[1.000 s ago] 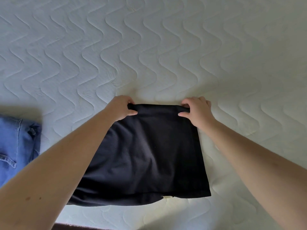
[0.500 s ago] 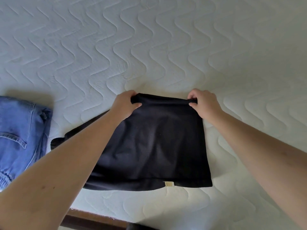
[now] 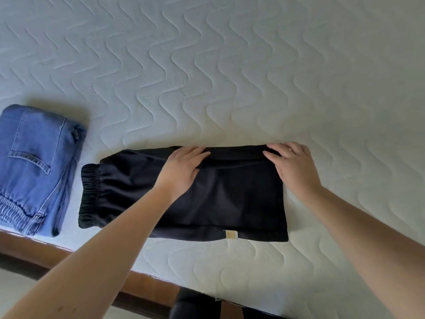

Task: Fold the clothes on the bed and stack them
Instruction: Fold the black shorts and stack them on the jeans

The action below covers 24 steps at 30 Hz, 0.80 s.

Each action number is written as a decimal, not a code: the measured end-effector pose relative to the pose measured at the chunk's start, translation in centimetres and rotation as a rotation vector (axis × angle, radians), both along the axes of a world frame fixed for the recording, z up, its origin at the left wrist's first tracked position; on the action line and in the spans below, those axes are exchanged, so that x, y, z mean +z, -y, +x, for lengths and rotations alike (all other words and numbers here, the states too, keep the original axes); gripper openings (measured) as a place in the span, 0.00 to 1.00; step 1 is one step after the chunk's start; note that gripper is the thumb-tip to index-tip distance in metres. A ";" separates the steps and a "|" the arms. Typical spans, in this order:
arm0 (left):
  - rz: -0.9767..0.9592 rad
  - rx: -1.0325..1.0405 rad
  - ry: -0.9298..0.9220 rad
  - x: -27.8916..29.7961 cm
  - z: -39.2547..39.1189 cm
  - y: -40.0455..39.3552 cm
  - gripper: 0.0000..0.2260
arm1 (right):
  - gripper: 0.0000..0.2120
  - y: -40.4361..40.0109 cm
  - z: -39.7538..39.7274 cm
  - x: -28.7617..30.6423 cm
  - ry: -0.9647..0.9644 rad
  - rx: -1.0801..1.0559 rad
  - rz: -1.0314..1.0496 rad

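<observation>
A black garment (image 3: 230,199) lies folded flat on the white quilted mattress (image 3: 230,77), its elastic waistband at the left end and a small tan label at its near edge. My left hand (image 3: 184,169) rests palm down on its far middle part, fingers spread. My right hand (image 3: 292,164) lies flat on the far right corner, fingertips on the fold. Neither hand grips the cloth. A folded pair of blue jeans (image 3: 34,166) sits to the left of the black garment, apart from it.
The brown wooden bed frame (image 3: 142,284) runs along the near edge of the mattress. A dark shape, a leg of the person, shows below the frame at the bottom middle. The mattress stretches wide beyond and to the right of the clothes.
Both hands have let go of the pinched far edge and now lie flat on the cloth. The view has shifted, showing more of the jeans, the waistband and the bed frame.
</observation>
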<state>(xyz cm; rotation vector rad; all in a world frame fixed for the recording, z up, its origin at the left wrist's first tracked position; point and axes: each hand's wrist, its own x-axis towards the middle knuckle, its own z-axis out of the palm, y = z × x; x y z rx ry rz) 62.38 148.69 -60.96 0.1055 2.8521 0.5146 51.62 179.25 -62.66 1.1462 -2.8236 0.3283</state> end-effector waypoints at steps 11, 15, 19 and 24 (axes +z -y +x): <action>-0.303 -0.014 0.110 -3.6 7.2 -1.2 0.30 | 0.26 -1.3 5.9 -1.3 0.158 -0.045 0.222; -0.301 -0.035 0.080 -3.2 6.9 -1.5 0.23 | 0.22 -1.3 7.2 -1.2 0.185 -0.170 0.207; -0.115 0.030 -0.155 -2.8 6.0 -1.4 0.16 | 0.18 1.3 7.8 -0.5 0.185 -0.291 0.057; -0.048 0.228 -0.240 -3.3 2.1 -2.2 0.14 | 0.20 7.7 7.1 -0.4 0.230 -0.252 -0.025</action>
